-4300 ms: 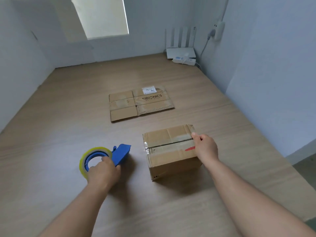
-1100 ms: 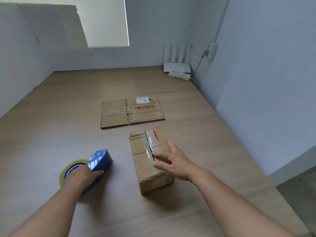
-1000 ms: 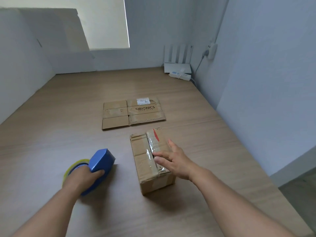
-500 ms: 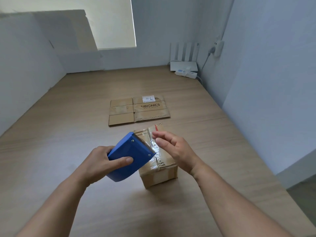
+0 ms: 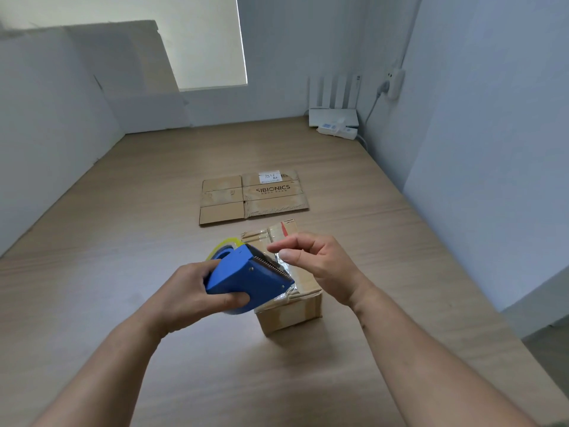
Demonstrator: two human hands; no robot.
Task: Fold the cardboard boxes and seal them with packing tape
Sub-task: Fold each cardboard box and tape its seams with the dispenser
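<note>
The left hand (image 5: 191,292) grips the blue dispenser (image 5: 246,280) over the taped box (image 5: 292,311) on the counter (image 5: 123,241), while the right hand (image 5: 321,266) pinches at its teeth, on tape or not I cannot tell.

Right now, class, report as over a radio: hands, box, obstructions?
Left hand grips blue tape dispenser over the folded box. Right hand beside its toothed edge, hold on tape unclear. Flat box lies beyond, apart.

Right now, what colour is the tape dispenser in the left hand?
The tape dispenser is blue; the head view shows it best.
</note>
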